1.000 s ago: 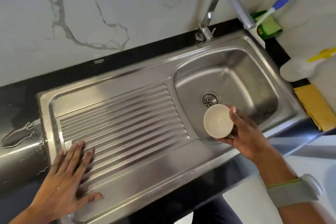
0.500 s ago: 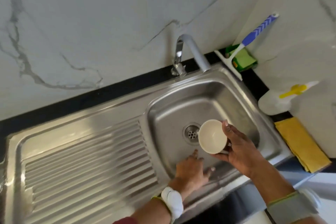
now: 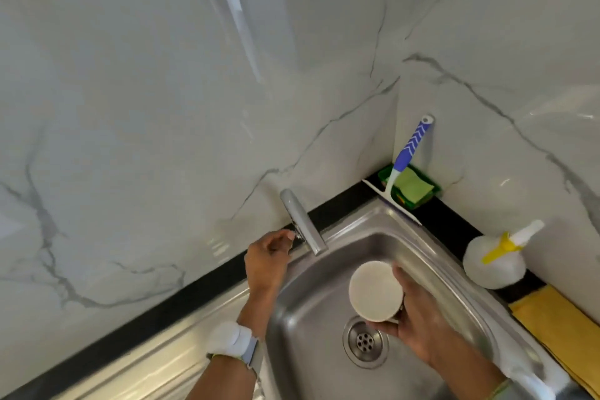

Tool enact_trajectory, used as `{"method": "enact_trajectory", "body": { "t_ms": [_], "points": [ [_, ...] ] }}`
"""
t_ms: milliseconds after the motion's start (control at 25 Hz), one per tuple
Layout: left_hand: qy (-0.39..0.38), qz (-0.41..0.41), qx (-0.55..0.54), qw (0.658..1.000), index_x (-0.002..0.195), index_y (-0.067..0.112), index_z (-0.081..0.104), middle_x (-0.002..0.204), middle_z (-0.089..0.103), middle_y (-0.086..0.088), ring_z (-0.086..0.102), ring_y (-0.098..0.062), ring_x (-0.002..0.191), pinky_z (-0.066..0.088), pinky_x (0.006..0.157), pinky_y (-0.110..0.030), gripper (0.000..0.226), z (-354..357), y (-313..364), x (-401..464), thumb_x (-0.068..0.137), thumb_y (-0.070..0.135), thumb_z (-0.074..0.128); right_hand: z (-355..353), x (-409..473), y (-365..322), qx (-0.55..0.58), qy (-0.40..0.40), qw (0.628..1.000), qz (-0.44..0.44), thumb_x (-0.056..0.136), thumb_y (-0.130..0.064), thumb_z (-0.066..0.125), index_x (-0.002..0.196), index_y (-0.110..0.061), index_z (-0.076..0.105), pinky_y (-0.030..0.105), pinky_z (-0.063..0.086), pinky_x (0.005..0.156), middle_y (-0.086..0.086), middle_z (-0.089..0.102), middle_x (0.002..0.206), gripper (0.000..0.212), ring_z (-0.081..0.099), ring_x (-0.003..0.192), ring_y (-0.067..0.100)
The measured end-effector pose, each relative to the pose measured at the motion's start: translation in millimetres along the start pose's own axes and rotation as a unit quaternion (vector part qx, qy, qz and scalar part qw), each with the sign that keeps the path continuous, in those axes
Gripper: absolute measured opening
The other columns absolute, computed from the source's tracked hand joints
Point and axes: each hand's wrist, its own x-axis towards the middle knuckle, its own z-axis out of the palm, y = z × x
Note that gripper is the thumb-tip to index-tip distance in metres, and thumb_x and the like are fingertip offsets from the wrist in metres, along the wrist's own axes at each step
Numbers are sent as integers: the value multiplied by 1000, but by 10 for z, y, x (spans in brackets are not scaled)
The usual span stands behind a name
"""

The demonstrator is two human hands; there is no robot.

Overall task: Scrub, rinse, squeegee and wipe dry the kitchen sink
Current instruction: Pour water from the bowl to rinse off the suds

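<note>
The steel sink (image 3: 311,328) fills the lower middle, its drain (image 3: 365,342) showing in the basin. My right hand (image 3: 422,318) holds a small cream bowl (image 3: 375,291) above the basin, below the spout of the chrome tap (image 3: 302,226). My left hand (image 3: 268,260) reaches up to the tap's base, fingertips pinched at the small lever. No water runs from the spout. A squeegee (image 3: 401,172) with a blue and white handle leans in the back corner against a green sponge (image 3: 414,187).
A white spray bottle (image 3: 495,265) with a yellow trigger lies on the black counter at the right. A yellow cloth (image 3: 561,331) lies beside it near the front. Marble walls close off the back and right. The ribbed drainboard (image 3: 156,373) extends left.
My left hand rose from the basin floor to the tap lever. The bowl in my right hand shifted under the spout. My view tilted up toward the wall.
</note>
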Motion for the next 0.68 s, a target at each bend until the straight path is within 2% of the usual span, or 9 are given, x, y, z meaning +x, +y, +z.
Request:
{"method": "enact_trajectory", "body": {
  "t_ms": [80, 120, 240, 360, 440, 560, 680],
  "points": [
    [-29, 8, 45, 999, 98, 29, 77, 86, 76, 11, 75, -11, 81, 63, 78, -32, 7, 136, 193, 169, 92, 24, 77, 189, 86, 11, 5, -10, 1000, 14, 93, -50, 70, 128, -18, 61, 63, 61, 75, 25, 62, 124, 49, 63, 110, 47],
    [-40, 10, 71, 997, 89, 30, 73, 81, 74, 10, 75, -14, 79, 63, 74, -31, 6, 216, 241, 219, 91, 28, 79, 256, 138, 31, 8, -14, 1000, 19, 92, -50, 71, 129, -18, 60, 65, 60, 76, 25, 61, 124, 50, 62, 111, 48],
    [-28, 19, 117, 993, 72, 27, 63, 68, 65, 11, 73, -16, 71, 56, 60, -23, 25, 373, 285, 309, 88, 32, 82, 390, 281, 31, -2, -22, 999, 36, 92, -51, 71, 128, -20, 59, 70, 57, 83, 26, 60, 125, 49, 61, 112, 49],
    [-2, 38, 149, 988, 70, 26, 62, 65, 63, 13, 64, -3, 60, 59, 61, -25, 26, 387, 174, 366, 87, 24, 82, 461, 432, 69, 4, -25, 998, 57, 93, -52, 69, 128, -21, 58, 68, 59, 82, 26, 60, 125, 48, 62, 113, 49],
    [7, 45, 151, 987, 69, 28, 61, 68, 66, 11, 62, 0, 61, 55, 60, -22, 29, 348, 110, 331, 86, 16, 81, 515, 489, 103, 5, -24, 998, 64, 93, -54, 69, 130, -21, 58, 66, 60, 79, 26, 61, 126, 50, 62, 113, 49],
    [16, 49, 115, 992, 71, 34, 66, 70, 69, 14, 70, -10, 66, 61, 69, -33, 28, 313, 32, 287, 87, 16, 81, 566, 533, 123, -3, -20, 997, 74, 92, -56, 69, 130, -19, 59, 64, 61, 75, 27, 61, 127, 53, 64, 111, 50],
    [15, 23, 91, 995, 70, 39, 65, 68, 69, 17, 72, -14, 64, 63, 70, -37, 29, 280, -75, 268, 89, 23, 79, 591, 561, 148, -5, -41, 996, 83, 91, -59, 69, 130, -17, 60, 62, 61, 74, 29, 62, 127, 58, 65, 109, 51]
  ]
}}
